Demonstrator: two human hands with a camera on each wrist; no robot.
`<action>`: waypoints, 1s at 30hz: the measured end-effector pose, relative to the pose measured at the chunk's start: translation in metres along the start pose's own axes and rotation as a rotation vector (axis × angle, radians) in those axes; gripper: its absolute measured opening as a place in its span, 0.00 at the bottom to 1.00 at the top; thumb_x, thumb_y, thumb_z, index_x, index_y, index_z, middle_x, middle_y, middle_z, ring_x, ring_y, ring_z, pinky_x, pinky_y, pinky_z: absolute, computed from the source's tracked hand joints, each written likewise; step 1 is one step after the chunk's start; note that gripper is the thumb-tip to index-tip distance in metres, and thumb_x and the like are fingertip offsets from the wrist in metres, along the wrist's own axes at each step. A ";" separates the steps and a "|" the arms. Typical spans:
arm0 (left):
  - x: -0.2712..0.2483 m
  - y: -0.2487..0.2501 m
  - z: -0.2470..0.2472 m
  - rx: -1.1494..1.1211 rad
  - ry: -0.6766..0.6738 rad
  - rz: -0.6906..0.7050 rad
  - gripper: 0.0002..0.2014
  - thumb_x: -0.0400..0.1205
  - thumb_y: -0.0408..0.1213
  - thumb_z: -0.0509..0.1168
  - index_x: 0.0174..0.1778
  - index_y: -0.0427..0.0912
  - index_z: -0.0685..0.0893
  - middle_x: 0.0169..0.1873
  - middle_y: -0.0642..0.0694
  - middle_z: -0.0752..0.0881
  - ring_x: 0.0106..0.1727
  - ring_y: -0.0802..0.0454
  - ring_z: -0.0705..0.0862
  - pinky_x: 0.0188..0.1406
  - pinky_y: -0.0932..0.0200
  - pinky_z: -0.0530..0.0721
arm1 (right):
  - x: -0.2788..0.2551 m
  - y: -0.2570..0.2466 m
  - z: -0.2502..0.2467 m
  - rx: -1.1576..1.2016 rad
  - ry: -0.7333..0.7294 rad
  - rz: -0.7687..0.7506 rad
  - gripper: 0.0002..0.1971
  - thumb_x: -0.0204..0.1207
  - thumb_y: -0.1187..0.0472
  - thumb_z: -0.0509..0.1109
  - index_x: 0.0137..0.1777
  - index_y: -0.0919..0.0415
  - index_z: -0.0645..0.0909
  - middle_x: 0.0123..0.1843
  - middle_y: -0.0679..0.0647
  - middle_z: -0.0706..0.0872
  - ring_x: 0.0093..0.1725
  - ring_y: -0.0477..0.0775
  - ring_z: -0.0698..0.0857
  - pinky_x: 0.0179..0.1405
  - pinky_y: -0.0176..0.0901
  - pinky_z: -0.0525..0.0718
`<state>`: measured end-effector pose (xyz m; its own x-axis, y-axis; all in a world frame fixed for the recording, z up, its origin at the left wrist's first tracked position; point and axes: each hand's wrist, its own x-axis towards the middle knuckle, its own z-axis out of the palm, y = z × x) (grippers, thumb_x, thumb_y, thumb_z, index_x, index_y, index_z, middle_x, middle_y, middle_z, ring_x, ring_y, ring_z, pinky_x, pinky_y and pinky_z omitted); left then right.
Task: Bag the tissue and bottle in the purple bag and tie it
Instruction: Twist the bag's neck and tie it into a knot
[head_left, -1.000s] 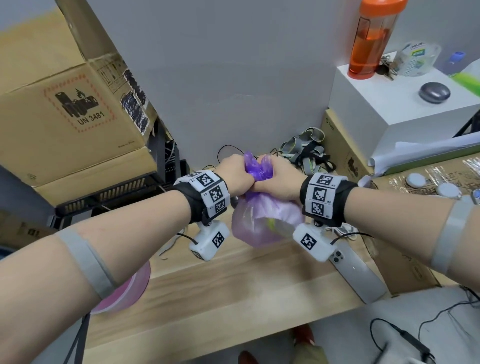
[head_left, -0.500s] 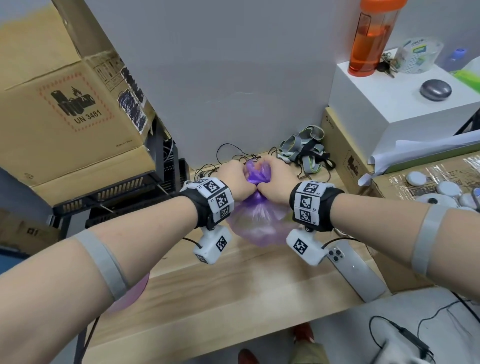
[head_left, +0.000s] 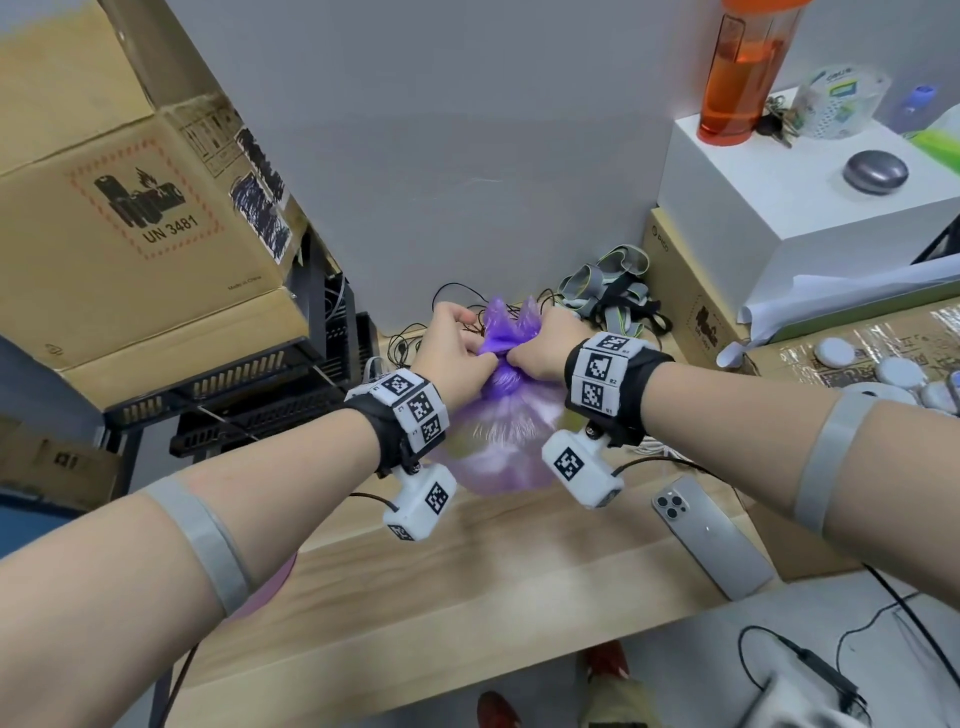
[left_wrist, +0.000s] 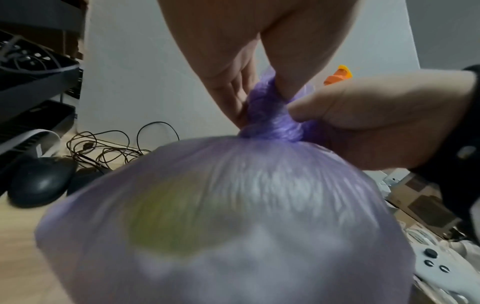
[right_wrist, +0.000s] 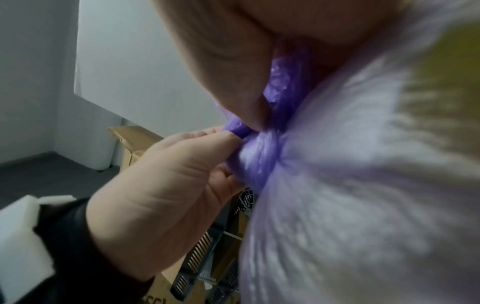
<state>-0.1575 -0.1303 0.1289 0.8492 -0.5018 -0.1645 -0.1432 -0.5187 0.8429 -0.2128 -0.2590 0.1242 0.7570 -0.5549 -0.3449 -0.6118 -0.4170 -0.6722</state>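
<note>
bag (head_left: 498, 447): held up off the desk (head_left: 467, 582), neck twisted tight, something green seen inside
left hand (head_left: 457, 353): neck pinched
right hand (head_left: 540, 348): neck pinched too

Purple bag (head_left: 498, 447), knotted neck, bulging, yellow-green inside

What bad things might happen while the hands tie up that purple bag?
1. The left hand and right hand pinch only the twisted neck of the purple bag; a slip might loosen the knot.
2. The thin plastic looks stretched, so hard pulling may tear it.
3. If dropped, the bag could knock the phone lying near the table edge.
</note>
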 end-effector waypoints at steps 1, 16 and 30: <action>-0.001 -0.001 -0.001 0.022 0.011 0.025 0.17 0.75 0.24 0.67 0.59 0.38 0.74 0.36 0.43 0.86 0.33 0.48 0.81 0.31 0.60 0.83 | -0.001 -0.001 -0.001 0.000 0.004 0.014 0.10 0.65 0.53 0.75 0.38 0.57 0.78 0.35 0.53 0.82 0.30 0.51 0.79 0.23 0.38 0.70; 0.005 0.000 -0.011 0.294 -0.138 0.001 0.10 0.80 0.34 0.65 0.34 0.43 0.88 0.26 0.49 0.83 0.28 0.50 0.79 0.32 0.60 0.80 | 0.004 -0.001 -0.010 0.489 -0.649 0.250 0.10 0.80 0.77 0.55 0.48 0.70 0.78 0.42 0.66 0.84 0.43 0.65 0.84 0.59 0.61 0.82; 0.015 -0.005 -0.008 -0.114 -0.282 -0.295 0.10 0.61 0.35 0.74 0.37 0.39 0.86 0.39 0.34 0.83 0.43 0.42 0.80 0.49 0.47 0.80 | 0.003 0.027 0.014 0.366 0.081 -0.355 0.16 0.63 0.73 0.74 0.44 0.53 0.78 0.34 0.48 0.81 0.28 0.48 0.76 0.34 0.38 0.78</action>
<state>-0.1400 -0.1297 0.1261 0.6710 -0.5210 -0.5276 0.1558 -0.5966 0.7873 -0.2234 -0.2618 0.0953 0.8743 -0.4853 -0.0116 -0.1894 -0.3190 -0.9286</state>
